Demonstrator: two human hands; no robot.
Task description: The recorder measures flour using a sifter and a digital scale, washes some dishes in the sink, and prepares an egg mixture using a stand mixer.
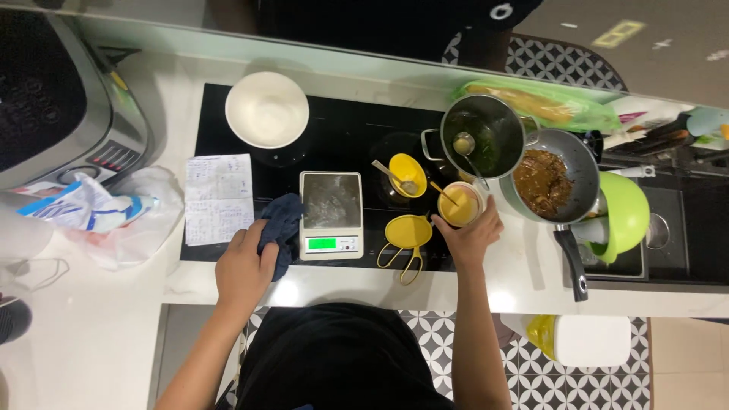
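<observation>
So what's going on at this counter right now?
A person stands at a black cooktop. Their left hand rests on a dark blue cloth beside a small kitchen scale. Their right hand holds a cup of yellow liquid with a utensil standing in it. Nearby sit a yellow cup with a spoon, a yellow strainer, a steel pot with a ladle, a pan of brown food and a white bowl.
</observation>
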